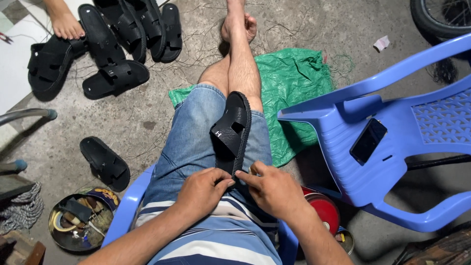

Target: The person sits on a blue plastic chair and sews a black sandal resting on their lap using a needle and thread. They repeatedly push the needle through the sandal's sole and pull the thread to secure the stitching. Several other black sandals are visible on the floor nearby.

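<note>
While both pinch the black sandal's (233,128) near edge, left hand (202,189) and right hand (274,189) nearly touch.

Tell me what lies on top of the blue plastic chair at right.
A dark phone lies flat on the blue plastic chair, which is tipped over. Nothing else shows on it. What lies beneath the chair is mostly covered; only a red tin shows beside it.

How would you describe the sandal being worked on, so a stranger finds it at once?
Start at the blue chair, then look left to the denim shorts. The black sandal lies on that lap, pinched by both hands; the other sandals lie on the floor.
</note>
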